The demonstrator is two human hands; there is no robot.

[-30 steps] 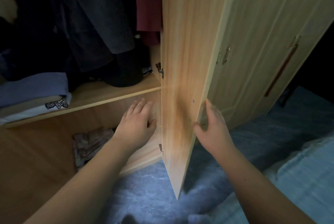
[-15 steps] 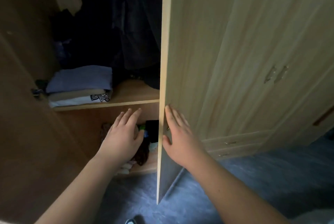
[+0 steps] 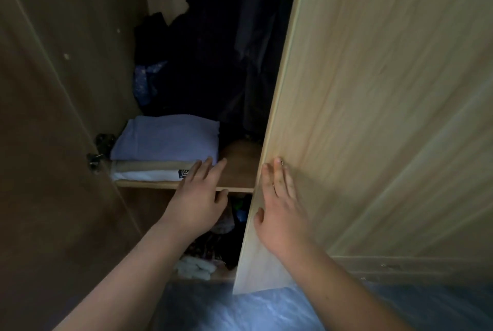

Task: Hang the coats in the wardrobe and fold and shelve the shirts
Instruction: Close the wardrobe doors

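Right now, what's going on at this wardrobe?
A person is at an open wardrobe. Their right hand lies flat on the right door, near its edge. Their left hand reaches, holding nothing, toward the shelf, where a stack of folded shirts sits. Dark coats hang above, and loose clothes lie in the compartment below.

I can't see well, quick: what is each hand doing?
Left hand: open, holding nothing, reaching toward the shelf.
Right hand: open, fingers flat against the wardrobe door.
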